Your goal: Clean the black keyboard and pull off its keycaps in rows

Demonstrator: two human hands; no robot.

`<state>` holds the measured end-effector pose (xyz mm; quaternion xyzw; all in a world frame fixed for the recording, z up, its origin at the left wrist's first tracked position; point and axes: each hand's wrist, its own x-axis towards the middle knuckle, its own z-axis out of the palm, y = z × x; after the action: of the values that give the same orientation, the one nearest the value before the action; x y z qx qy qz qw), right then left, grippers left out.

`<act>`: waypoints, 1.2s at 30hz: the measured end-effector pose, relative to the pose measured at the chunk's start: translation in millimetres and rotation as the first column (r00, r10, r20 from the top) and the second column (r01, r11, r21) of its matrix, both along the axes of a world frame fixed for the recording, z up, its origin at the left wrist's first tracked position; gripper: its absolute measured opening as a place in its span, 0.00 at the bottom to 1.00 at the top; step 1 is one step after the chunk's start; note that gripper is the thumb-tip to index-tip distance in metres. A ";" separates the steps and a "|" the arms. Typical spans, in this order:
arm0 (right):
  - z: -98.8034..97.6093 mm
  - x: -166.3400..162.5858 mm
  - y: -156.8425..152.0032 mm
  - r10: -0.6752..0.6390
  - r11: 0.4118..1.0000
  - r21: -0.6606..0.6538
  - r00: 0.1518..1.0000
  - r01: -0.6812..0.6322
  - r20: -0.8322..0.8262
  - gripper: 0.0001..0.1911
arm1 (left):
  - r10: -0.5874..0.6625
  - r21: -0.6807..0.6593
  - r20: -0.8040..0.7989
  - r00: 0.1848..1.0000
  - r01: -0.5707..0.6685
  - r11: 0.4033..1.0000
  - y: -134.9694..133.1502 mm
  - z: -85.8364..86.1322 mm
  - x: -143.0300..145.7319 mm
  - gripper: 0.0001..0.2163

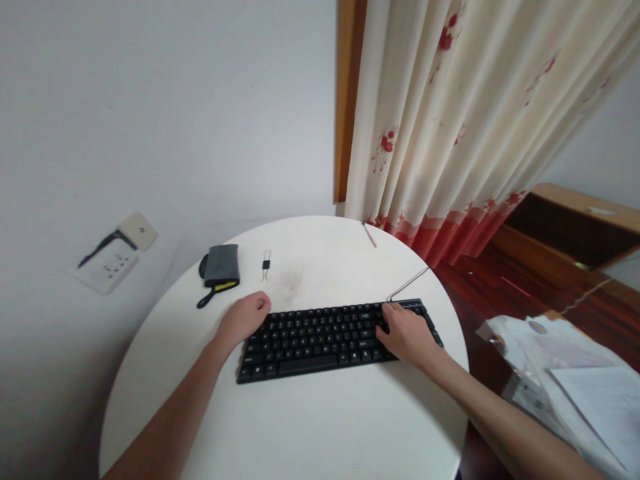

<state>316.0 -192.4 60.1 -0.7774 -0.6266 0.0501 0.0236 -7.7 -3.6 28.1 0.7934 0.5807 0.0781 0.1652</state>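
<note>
We keep the keyboard point(335, 337) across the table's point(310, 427) middle, seemingly braced at both ends: left hand point(245, 320) fisted loosely against its left corner, right hand point(407, 333) clasping the right end. Beyond, toward the far edge, pouch point(223, 267) and puller point(266, 265) lie within reach.

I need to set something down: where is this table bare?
Widest: on the round white table, between the black keyboard and near rim. Smaller: behind the keyboard, toward the cream flowered curtain. Crowded: far left, by the grey pouch and small wire clip.
</note>
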 end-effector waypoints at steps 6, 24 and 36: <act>7.9 6.1 13.4 0.050 0.988 -0.145 0.999 -0.047 0.017 0.15 | 0.010 -0.003 0.012 1.000 -0.010 1.000 -0.7 -0.6 1.0 0.09; 15.5 16.8 23.7 0.189 0.957 -0.222 0.982 -0.188 -0.019 0.19 | -0.003 -0.016 -0.031 1.000 0.003 1.000 1.9 2.1 1.2 0.10; 16.1 17.5 30.9 0.170 0.959 -0.227 0.985 -0.167 -0.005 0.21 | -0.017 -0.016 -0.031 0.999 0.016 1.000 5.9 -1.7 -1.4 0.12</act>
<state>333.6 -161.6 76.1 -0.7192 -0.6808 0.1174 -0.0743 -9.1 2.3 26.3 0.7979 0.5772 0.0597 0.1632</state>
